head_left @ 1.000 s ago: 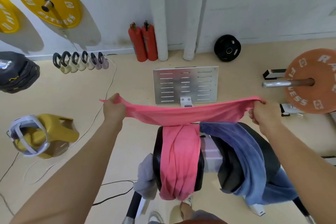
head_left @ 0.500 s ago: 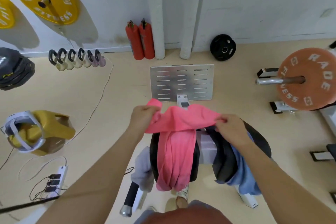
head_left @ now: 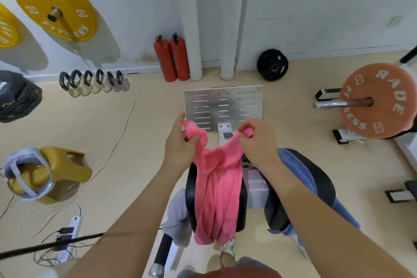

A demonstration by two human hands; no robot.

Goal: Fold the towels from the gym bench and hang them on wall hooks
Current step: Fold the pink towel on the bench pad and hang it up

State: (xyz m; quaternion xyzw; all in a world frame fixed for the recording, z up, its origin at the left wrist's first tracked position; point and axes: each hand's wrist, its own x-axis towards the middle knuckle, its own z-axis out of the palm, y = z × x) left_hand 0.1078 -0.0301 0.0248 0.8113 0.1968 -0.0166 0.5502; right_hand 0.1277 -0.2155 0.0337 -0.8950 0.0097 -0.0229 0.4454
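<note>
A pink towel (head_left: 216,189) hangs doubled in front of me, its lower end draping over the black padded gym bench (head_left: 316,178). My left hand (head_left: 180,144) pinches one top corner and my right hand (head_left: 259,140) pinches the other, the two hands close together. A blue towel (head_left: 300,165) lies over the bench's right pad, partly hidden by my right forearm. A grey towel (head_left: 178,221) hangs off the bench's left side. No wall hooks are in view.
A slotted metal footplate (head_left: 223,108) lies on the floor ahead. Two red fire extinguishers (head_left: 171,58) stand by the wall. An orange weight plate on a bar (head_left: 379,101) is at right, kettlebells (head_left: 94,81) and a power strip (head_left: 70,235) at left.
My hands, held wide apart with the pink towel stretched between them, have come together, folding the towel in half so it hangs down narrower.
</note>
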